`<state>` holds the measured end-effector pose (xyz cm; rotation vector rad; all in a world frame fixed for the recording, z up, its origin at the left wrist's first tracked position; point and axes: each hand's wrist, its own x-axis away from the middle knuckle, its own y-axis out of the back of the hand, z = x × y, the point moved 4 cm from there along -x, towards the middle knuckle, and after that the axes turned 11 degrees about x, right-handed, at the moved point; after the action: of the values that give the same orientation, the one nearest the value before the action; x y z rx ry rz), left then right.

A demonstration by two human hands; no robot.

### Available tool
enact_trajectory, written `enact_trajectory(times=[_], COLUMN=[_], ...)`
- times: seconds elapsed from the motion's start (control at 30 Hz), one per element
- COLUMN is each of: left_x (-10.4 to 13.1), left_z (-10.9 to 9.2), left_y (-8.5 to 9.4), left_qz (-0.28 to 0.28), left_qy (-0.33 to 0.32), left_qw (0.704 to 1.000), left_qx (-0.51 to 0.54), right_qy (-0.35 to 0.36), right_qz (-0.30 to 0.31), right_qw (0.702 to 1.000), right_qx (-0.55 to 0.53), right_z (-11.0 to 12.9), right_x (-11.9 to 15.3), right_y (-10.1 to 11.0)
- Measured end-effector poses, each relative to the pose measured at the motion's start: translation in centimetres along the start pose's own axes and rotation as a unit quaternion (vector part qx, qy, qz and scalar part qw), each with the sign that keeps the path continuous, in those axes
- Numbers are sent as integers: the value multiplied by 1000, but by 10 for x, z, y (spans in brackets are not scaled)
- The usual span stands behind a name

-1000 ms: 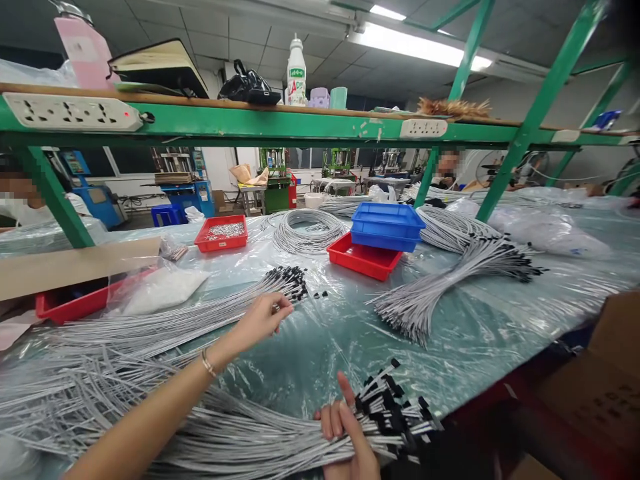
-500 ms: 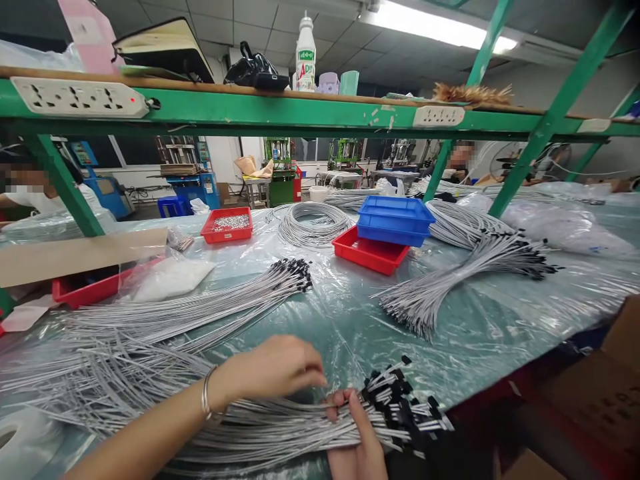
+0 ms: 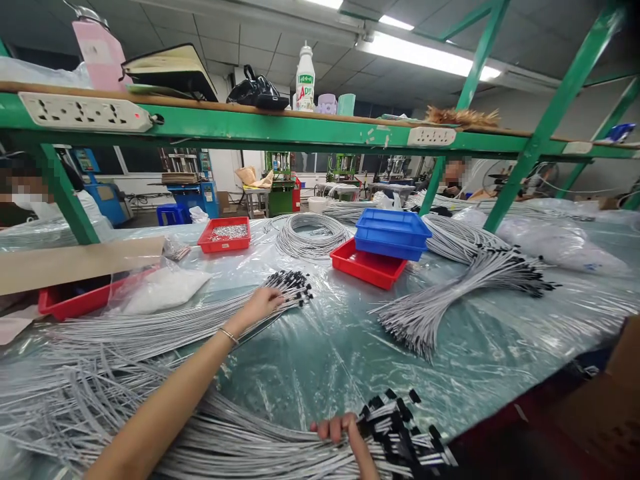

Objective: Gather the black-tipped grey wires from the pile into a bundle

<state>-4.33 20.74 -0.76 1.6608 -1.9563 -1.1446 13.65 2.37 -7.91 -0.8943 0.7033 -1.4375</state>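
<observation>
My left hand (image 3: 261, 305), a bracelet on its wrist, reaches over the far bundle of grey cables (image 3: 170, 323), close to their black-tipped ends. Its fingers are curled down onto a cable there; the fingertips are partly hidden. At the bottom, my right hand (image 3: 345, 430) wraps around the near bundle of grey cables (image 3: 260, 440), just short of its black connector ends (image 3: 400, 427). The fingers and thumb show over the top, and the palm is out of sight beneath. Loose tails of this bundle fan out to the left.
Another cable bundle (image 3: 450, 293) lies on the right. Blue trays (image 3: 393, 233) sit on a red tray (image 3: 367, 267) beside a cable coil (image 3: 313, 235). A red tray of small parts (image 3: 224, 245) stands farther left. A green shelf beam (image 3: 300, 130) crosses above the table.
My left hand has moved up and away from the near bundle to the far one. My right hand keeps hold of the near bundle, now lower in view.
</observation>
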Motion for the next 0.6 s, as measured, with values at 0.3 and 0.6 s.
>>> enact_trajectory(times=[0.3,0.6], left_x=[16,16], left_z=[-25,-33], left_y=[22,16], left_qz=[-38,50], left_qy=[-15,-14], left_qw=[998,981], left_qx=[55,189], right_qy=[-18,8], right_qz=[-14,-2], right_qw=[999,1000], right_qx=[-28,-16], right_z=[-2,-6], right_x=[6,-2], right_y=[-2,7])
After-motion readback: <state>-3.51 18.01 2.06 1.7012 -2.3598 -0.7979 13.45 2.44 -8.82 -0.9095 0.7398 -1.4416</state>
